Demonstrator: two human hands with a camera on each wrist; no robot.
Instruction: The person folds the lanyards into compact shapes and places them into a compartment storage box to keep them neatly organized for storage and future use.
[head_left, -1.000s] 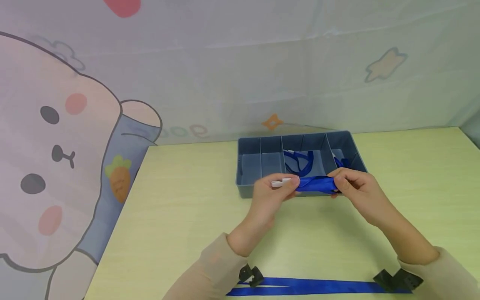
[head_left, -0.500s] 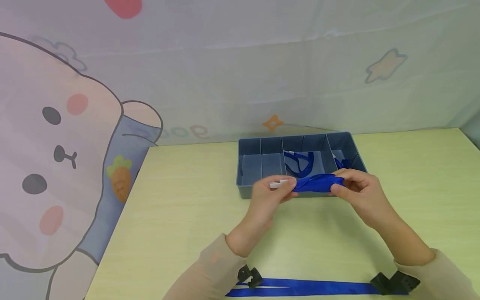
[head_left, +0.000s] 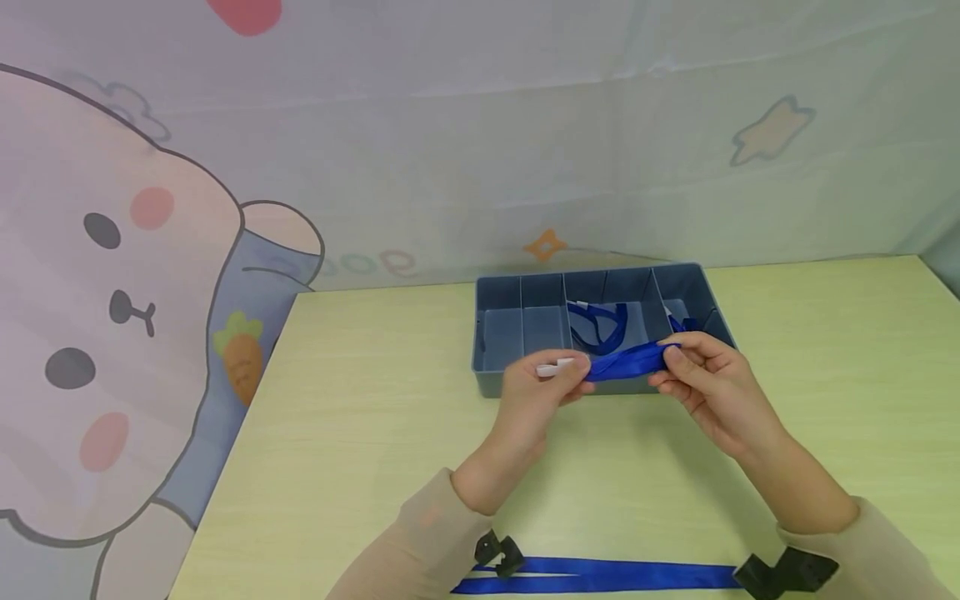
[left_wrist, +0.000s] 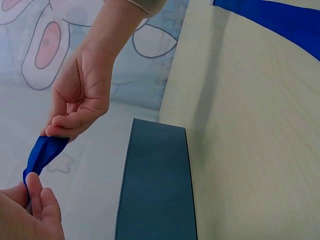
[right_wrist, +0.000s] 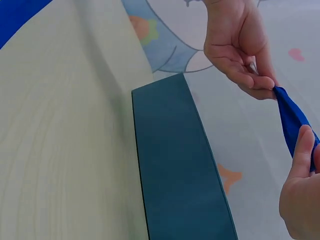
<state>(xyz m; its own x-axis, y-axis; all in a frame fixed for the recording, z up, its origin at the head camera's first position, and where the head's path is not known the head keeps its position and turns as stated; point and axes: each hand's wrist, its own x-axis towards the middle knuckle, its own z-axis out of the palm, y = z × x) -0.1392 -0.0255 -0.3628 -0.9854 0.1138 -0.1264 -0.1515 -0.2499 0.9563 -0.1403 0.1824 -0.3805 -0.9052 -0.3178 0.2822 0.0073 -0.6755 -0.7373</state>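
Observation:
In the head view my left hand (head_left: 534,396) pinches one end of a folded blue lanyard (head_left: 628,362), and a white end piece (head_left: 553,367) sticks out to the left of its thumb. My right hand (head_left: 716,396) holds the other end between thumb and fingers. The strap is stretched between the hands, slightly higher at the right, just above the tray's front wall. Both wrist views show the same blue band (left_wrist: 46,152) spanning the two hands. The part under the fingers is hidden.
Behind the hands stands a grey-blue divided tray (head_left: 491,383). A coiled blue lanyard (head_left: 611,333) lies in a middle compartment, and another blue one (head_left: 690,324) sits in the right compartment, partly hidden. A long blue strap (head_left: 637,573) lies flat near the table's front edge.
My right hand has shifted its fingers on the lanyard's right end, and that end is now raised a little. My left hand has moved only slightly leftward.

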